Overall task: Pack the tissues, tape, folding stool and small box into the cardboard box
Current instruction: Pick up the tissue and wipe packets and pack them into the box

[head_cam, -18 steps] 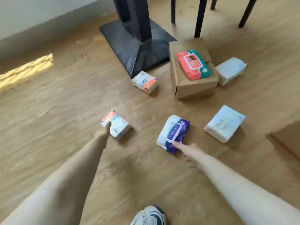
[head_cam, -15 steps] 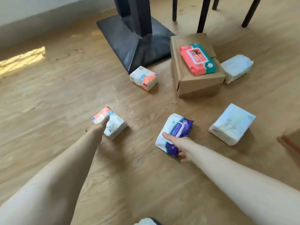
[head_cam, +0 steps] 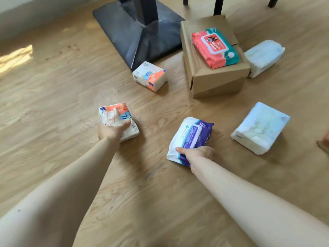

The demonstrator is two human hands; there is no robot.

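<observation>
My left hand (head_cam: 111,131) grips a white tissue pack with orange and blue print (head_cam: 115,116), tilted up off the wooden floor. My right hand (head_cam: 195,153) is closed on the near end of a purple and white wet-wipe pack (head_cam: 191,135) that lies on the floor. A second printed tissue pack (head_cam: 149,75) lies by the table base. A red and teal wipe pack (head_cam: 214,47) rests on a closed small cardboard box (head_cam: 216,80). Two plain white tissue packs lie to the right: one near (head_cam: 260,128), one far (head_cam: 264,57).
A black table base (head_cam: 138,31) stands at the back centre, with dark chair legs (head_cam: 218,6) behind the cardboard box. A brown cardboard edge (head_cam: 323,146) shows at the right border. A wall runs along the top left.
My left hand has closed on the printed tissue pack and tipped it up. My right hand has gone from touching the purple wipe pack to gripping its near end. The camera has moved closer.
</observation>
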